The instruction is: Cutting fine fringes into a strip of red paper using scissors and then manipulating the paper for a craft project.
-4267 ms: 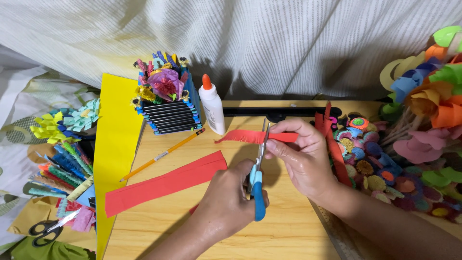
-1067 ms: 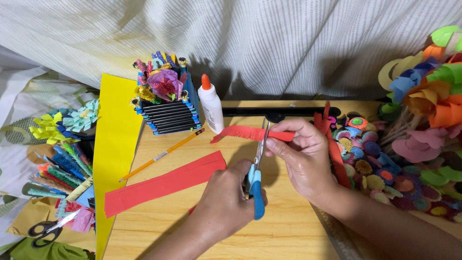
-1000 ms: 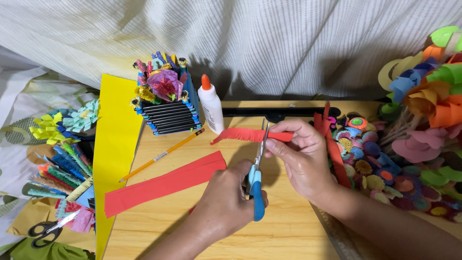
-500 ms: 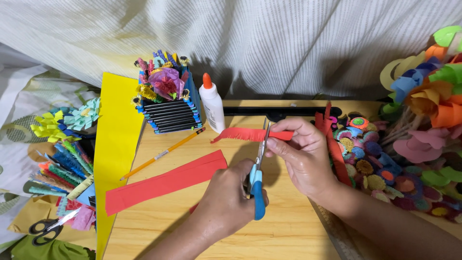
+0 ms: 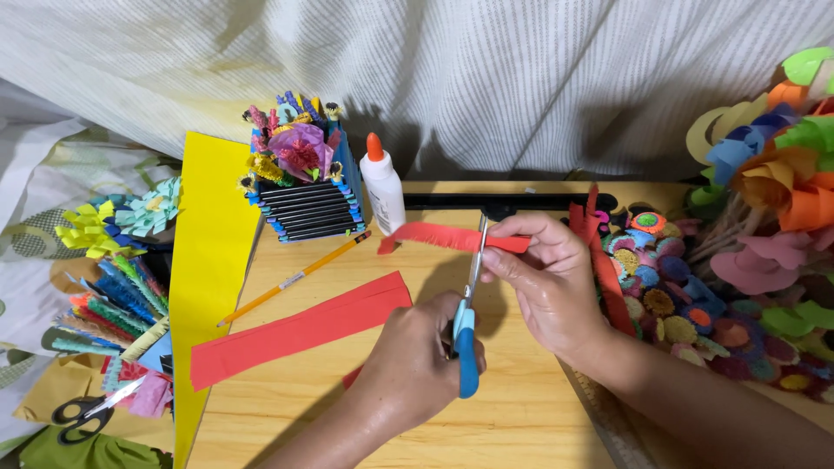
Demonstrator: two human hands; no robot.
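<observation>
Pinching fringed red strip [image 5: 452,236] in right grip [image 5: 543,282]; left grip [image 5: 417,369] clenched on blue scissors [image 5: 467,326], blades at strip edge.

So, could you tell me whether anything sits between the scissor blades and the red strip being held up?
Nothing visible does. The left hand works the blue-handled scissors, and their blades already meet the fringed red paper strip, which the right hand pinches above the wooden table.

On your counter [image 5: 521,434] a white glue bottle [image 5: 382,187] stands beside a box of paper flowers [image 5: 300,187]. A pencil [image 5: 295,278] lies near 1 wide red paper strip [image 5: 295,330]. Yellow card [image 5: 208,260] hangs off the left edge, with black scissors [image 5: 82,412] below.
</observation>
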